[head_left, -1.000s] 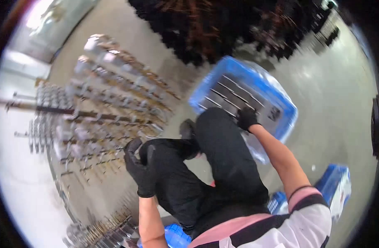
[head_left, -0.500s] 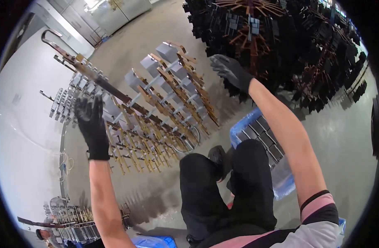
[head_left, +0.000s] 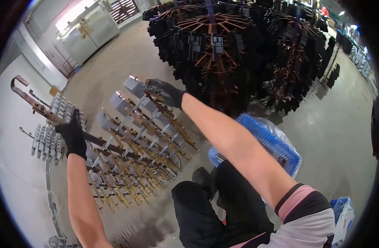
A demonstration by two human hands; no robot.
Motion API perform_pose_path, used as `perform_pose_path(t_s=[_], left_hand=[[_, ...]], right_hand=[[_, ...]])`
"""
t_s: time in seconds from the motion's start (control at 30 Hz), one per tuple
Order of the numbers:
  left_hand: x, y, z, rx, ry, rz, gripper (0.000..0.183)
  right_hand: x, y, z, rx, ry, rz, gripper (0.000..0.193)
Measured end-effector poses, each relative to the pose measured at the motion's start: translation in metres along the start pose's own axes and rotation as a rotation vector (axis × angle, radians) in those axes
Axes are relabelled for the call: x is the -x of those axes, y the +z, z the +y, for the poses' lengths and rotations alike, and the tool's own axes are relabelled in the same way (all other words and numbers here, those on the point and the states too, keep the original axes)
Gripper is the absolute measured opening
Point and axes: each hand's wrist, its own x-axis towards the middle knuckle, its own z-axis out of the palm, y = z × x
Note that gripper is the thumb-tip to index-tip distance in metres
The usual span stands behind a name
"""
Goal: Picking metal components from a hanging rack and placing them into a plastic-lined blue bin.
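Observation:
A hanging rack (head_left: pixel 109 145) with a dark central bar, a hooked top and many brass-coloured branches stands tilted in front of me. Grey box-shaped metal parts (head_left: pixel 133 86) sit along its branches. My left hand (head_left: pixel 72 133), in a black glove, is closed around the bar below the hook, with one digit pointing up. At the rack's far right corner my gloved right hand (head_left: pixel 164 91) has its fingers closed on the end of a branch, beside a grey part. Its fingertips are partly hidden there.
To the right of the rack, a blue crate (head_left: pixel 286 151) lined with clear plastic stands by my knee. Tall racks (head_left: pixel 216 62) full of black parts fill the far side. More small silver parts (head_left: pixel 46 142) hang by the white wall at left. Another blue plastic-lined container (head_left: pixel 341 215) is at lower right.
My left hand has gone from open beside the bar to closed on it. The right hand has moved left from free air onto the branch end. My view has turned to the right.

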Motion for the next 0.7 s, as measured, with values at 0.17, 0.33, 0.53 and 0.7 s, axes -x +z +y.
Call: perform_pose_path(t_s=[0.17,0.33,0.53,0.7], left_hand=[[-0.007,0.101,0.035,0.159,-0.228,-0.125,0.050],[-0.075,-0.064,-0.078,0.112,-0.131,-0.321,0.058],[-0.040,0.009,-0.030,0.583,-0.581,-0.250,0.044],[-0.059,-0.005,-0.048,0.676,-0.384,-0.210,0.037]], right_hand=[[0.049,-0.042,-0.013,-0.578,0.634,0.208,0.030],[0.050,0.068,-0.083,-0.435,0.560,0.417,0.047],[0.138,0.108,-0.163,-0.019,0.596,0.080,0.081],[0.176,0.174,-0.238,-0.028,0.361,0.005,0.094]])
